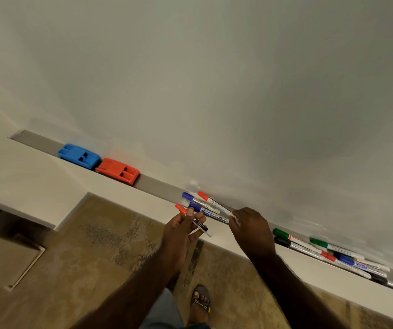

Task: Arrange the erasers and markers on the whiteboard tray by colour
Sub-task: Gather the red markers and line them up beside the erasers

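Note:
A grey whiteboard tray point(157, 184) runs diagonally from upper left to lower right. On its left part a blue eraser point(78, 156) lies beside a red eraser point(118, 170). My left hand point(181, 230) is shut on a red-capped marker point(181, 209), held just in front of the tray. My right hand point(250, 227) pinches the tail ends of a small bunch on the tray: two blue-capped markers point(192, 201) and a red-capped marker point(203, 196). Further right lies a pile of green, black, red and blue markers point(328, 251).
The white board point(214, 91) fills the upper view. A white ledge point(36, 176) sits under the tray. Below is mottled brown floor point(95, 245), with my sandalled foot point(201, 300) and a floor hatch point(7, 260) at lower left.

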